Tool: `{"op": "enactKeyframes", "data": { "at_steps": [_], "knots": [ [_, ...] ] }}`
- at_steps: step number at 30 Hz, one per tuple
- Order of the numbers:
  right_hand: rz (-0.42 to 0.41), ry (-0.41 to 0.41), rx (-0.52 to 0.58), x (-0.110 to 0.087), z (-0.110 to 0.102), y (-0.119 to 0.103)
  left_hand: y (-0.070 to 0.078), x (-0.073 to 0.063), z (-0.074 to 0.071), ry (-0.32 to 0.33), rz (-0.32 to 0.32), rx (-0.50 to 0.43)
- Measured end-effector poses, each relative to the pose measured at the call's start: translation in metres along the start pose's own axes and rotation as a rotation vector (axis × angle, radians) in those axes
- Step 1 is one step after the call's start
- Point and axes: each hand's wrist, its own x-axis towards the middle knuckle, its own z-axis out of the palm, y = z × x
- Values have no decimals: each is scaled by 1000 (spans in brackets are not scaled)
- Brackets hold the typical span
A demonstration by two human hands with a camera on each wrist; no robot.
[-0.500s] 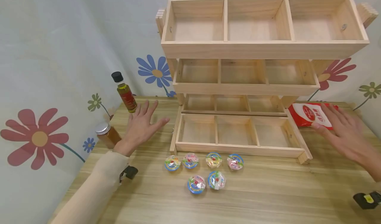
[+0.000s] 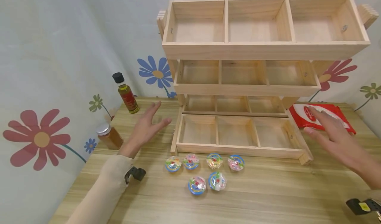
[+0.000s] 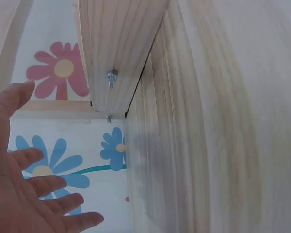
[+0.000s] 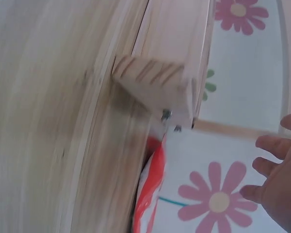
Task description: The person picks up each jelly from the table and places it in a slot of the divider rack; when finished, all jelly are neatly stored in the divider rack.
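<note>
My left hand (image 2: pixel 146 128), fingers spread and holding nothing, is over the table between the wooden rack's left side and two containers. Those are an oil bottle (image 2: pixel 128 98) with a black cap and a brown-filled jar (image 2: pixel 109 137) with a silver lid. On the other side my right hand (image 2: pixel 337 141) hovers with extended fingers, overlapping a red and white packet (image 2: pixel 300 115) in the head view. The wooden rack (image 2: pixel 265 52) stands between the hands, its tiers split into compartments. In the left wrist view the left fingers (image 3: pixel 48 184) are apart from the rack's side.
Several small sealed cups with blue rims, one a yellow cup (image 2: pixel 214 160) and another a pink cup (image 2: pixel 197 185), lie on the table (image 2: pixel 268 197) before the rack. Behind it hangs a flower-printed curtain (image 2: pixel 74 45). Bolts (image 3: pixel 112 76) stick out of the rack's side.
My left hand has shifted slightly and turned more edge-on, away from the oil bottle. My right hand has drawn a little left and down, uncovering more of the packet.
</note>
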Motion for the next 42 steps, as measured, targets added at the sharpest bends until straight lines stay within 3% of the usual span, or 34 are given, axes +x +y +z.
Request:
{"op": "enactKeyframes", "data": {
  "at_steps": [10, 15, 24, 33, 42],
  "knots": [
    [31, -115, 77, -6, 8, -29, 2, 3, 11, 1, -39, -171],
    [-58, -97, 159, -6, 15, -38, 3, 4, 16, -5, -40, -243],
    [-145, -75, 223, -8, 26, -58, -1, 6, 22, -20, -61, -385],
    [-97, -94, 317, -9, 37, -75, -5, 9, 28, -14, -84, -442],
    [-115, -121, 418, -7, 52, -88, -6, 10, 31, -7, -121, -496]
  ]
}}
